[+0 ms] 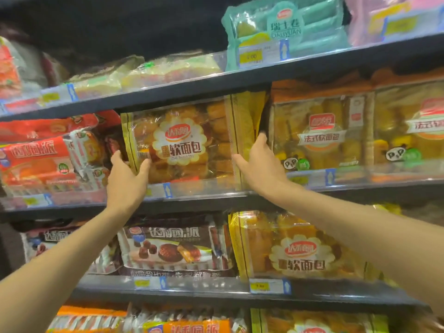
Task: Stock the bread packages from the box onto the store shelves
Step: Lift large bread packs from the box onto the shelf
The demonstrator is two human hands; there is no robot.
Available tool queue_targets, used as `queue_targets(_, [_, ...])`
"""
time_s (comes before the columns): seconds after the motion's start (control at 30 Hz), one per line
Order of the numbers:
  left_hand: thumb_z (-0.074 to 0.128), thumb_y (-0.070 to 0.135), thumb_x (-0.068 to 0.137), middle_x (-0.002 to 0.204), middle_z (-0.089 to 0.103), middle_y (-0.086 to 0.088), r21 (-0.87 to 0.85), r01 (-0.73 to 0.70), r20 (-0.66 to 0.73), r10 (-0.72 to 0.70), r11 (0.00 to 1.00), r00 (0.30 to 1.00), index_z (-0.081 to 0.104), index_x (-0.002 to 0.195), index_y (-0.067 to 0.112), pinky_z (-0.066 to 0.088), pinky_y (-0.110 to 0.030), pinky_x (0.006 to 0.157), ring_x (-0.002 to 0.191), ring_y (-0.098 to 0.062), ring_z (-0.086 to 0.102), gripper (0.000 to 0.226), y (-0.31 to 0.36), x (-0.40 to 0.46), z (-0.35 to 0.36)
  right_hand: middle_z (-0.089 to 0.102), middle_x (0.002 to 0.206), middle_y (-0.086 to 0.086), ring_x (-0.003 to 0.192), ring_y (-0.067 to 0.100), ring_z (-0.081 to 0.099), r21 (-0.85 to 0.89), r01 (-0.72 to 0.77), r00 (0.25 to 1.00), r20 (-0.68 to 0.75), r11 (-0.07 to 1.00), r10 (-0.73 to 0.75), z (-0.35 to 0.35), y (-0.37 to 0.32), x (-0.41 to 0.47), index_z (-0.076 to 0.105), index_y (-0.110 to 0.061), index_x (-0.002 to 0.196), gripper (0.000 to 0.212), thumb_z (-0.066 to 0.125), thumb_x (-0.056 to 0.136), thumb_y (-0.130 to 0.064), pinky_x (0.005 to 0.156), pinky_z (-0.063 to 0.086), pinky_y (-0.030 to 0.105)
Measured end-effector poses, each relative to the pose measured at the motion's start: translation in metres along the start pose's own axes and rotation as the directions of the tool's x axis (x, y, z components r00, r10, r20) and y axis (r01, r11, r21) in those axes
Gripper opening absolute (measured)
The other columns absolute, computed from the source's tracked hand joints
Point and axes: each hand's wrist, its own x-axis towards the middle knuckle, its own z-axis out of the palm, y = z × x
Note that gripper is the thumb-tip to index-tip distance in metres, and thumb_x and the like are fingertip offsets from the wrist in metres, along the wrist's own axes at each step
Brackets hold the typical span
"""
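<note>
A yellow-edged soft bread package [182, 143] stands upright on the middle shelf [206, 207], behind its clear front rail. My left hand [126, 179] grips the package's lower left edge, thumb on the front. My right hand [258, 164] holds its right side, fingers reaching up beside it against the neighbouring orange-topped bread package [319, 131]. The box is out of view.
Red pie packs [45, 159] crowd the shelf left of the held package. Above are pale sandwich cakes [165, 70] and a green roll pack [286, 27]. Below sit a brown chocolate pie pack [173, 248] and another yellow bread package [300, 251].
</note>
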Motion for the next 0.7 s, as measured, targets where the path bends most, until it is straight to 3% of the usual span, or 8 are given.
queue_targets(0.17, [0.052,0.047,0.100,0.150,0.049,-0.007,-0.033,-0.019,0.051,0.021,0.999,0.998,0.017,0.159,0.016,0.039,-0.035,0.106,0.120,-0.011,0.048,0.075,0.007,-0.016,-0.011,0.030,0.166,0.013,0.144,0.031,0.046,0.019,0.075,0.995,0.064,0.997,-0.076,-0.011,0.001,-0.005,-0.003,-0.009,0.165,0.094,0.056,0.102,-0.046,0.106,0.047,0.043])
queue_targets(0.33, [0.057,0.047,0.098,0.149,0.049,-0.005,-0.029,-0.092,-0.022,0.092,0.995,0.996,0.020,0.158,0.018,0.045,-0.041,0.108,0.127,-0.018,0.053,0.076,-0.008,-0.011,-0.007,0.022,0.171,0.012,0.151,0.030,0.038,-0.007,0.134,0.990,0.043,0.991,-0.134,-0.015,0.001,-0.009,-0.006,-0.010,0.165,0.096,0.057,0.102,-0.045,0.113,0.042,0.041])
queue_targets(0.47, [0.059,0.053,0.094,0.152,0.046,-0.008,-0.023,-0.091,-0.034,0.091,0.996,0.995,0.017,0.159,0.017,0.045,-0.046,0.109,0.133,-0.026,0.051,0.086,-0.020,0.000,-0.010,0.032,0.167,0.012,0.138,0.034,0.053,0.024,0.084,0.996,-0.029,0.996,-0.083,-0.002,-0.008,-0.013,0.000,-0.013,0.164,0.093,0.060,0.100,-0.046,0.098,0.050,0.043])
queue_targets(0.57, [0.057,0.057,0.094,0.150,0.051,-0.009,0.020,-0.063,0.076,0.062,0.998,0.995,0.017,0.159,0.014,0.044,-0.047,0.110,0.135,-0.028,0.051,0.088,-0.018,0.008,-0.013,0.044,0.159,0.013,0.122,0.036,0.064,-0.052,0.026,1.000,-0.014,0.998,-0.027,0.001,-0.012,-0.009,0.004,-0.013,0.161,0.092,0.061,0.099,-0.048,0.078,0.045,0.036])
queue_targets(0.63, [0.053,0.063,0.093,0.140,0.060,-0.009,0.089,-0.058,0.153,0.044,0.994,0.987,0.023,0.157,0.015,0.047,-0.048,0.106,0.126,-0.031,0.058,0.085,-0.018,0.014,-0.016,0.051,0.150,0.016,0.113,0.038,0.067,-0.072,-0.037,0.999,-0.007,0.997,0.037,-0.002,-0.014,-0.004,0.006,-0.013,0.159,0.092,0.063,0.098,-0.049,0.075,0.047,0.037])
queue_targets(0.7, [0.050,0.068,0.092,0.128,0.068,-0.007,0.120,-0.070,0.199,0.045,0.990,0.979,0.033,0.149,0.019,0.052,-0.048,0.098,0.114,-0.032,0.065,0.077,-0.020,0.018,-0.021,0.064,0.130,0.017,0.098,0.038,0.070,-0.061,-0.061,0.998,-0.012,0.996,0.060,-0.003,-0.016,-0.001,0.008,-0.013,0.158,0.089,0.064,0.098,-0.046,0.073,0.052,0.041])
